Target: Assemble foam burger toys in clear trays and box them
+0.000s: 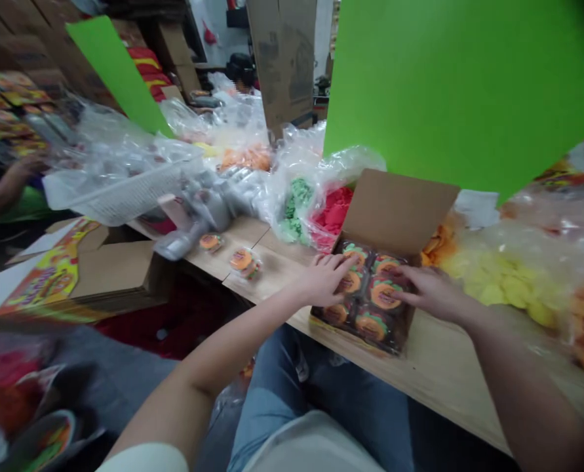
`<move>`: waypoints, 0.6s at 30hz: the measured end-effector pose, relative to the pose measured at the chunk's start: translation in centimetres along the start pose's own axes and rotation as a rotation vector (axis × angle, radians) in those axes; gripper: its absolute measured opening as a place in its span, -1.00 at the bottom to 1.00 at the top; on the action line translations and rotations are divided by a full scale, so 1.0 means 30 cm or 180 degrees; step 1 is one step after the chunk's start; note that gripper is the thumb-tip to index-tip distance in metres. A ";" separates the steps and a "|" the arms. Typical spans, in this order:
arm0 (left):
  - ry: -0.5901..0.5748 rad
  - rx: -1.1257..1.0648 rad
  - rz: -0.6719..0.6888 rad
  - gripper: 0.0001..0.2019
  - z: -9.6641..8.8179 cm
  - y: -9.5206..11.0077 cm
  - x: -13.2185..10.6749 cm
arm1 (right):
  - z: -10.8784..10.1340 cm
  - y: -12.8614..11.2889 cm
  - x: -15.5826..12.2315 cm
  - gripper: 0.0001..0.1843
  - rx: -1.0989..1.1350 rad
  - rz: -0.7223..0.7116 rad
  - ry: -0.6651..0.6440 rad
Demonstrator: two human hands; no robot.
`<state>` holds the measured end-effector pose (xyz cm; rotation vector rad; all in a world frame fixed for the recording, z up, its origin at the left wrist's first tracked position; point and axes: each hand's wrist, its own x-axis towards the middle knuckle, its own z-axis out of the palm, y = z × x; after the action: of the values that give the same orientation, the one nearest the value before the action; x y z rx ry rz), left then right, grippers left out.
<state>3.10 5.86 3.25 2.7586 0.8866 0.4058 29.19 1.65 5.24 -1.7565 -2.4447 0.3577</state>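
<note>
Cardboard box point(394, 213) of packets point(370, 295) sits beneath left hand point(324, 280) and right hand point(432, 293), fingers point(343, 262) open on them

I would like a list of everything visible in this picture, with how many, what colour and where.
Cardboard box: one, brown, open, on table
Round packs: about six, orange and green, inside box
Loose round packs: two, orange, on table
Wooden table: one, pale, in front of person
Plastic bags: several, clear, holding red, green, yellow contents, behind and right of box
Green boards: two, bright green, upright, beyond table
Printed flattened cartons: a stack, brown and multicoloured, left of table
Co-worker's hand: one, far left
Left hand: one, on round packs
Right hand: one, on round packs
</note>
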 end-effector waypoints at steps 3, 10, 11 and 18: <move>0.0353 -0.0371 0.0089 -0.11 0.001 -0.033 -0.034 | -0.011 -0.001 -0.010 -0.51 0.0199 0.0020 -0.0181; 0.1473 -0.0843 -0.0734 -0.45 0.038 -0.073 -0.130 | -0.023 -0.001 -0.088 -0.41 0.0260 0.0015 0.0544; 0.1401 -0.0785 -0.0692 -0.48 0.044 -0.051 -0.135 | -0.027 -0.010 -0.083 -0.42 0.0214 -0.0006 0.0577; 0.0681 0.0004 -0.0249 -0.37 0.110 0.105 -0.089 | -0.006 -0.088 0.009 -0.44 -0.0311 -0.0271 0.0262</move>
<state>3.77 1.38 0.53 2.7070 1.0396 0.6959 26.71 1.13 6.07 -1.6603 -2.5081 0.1572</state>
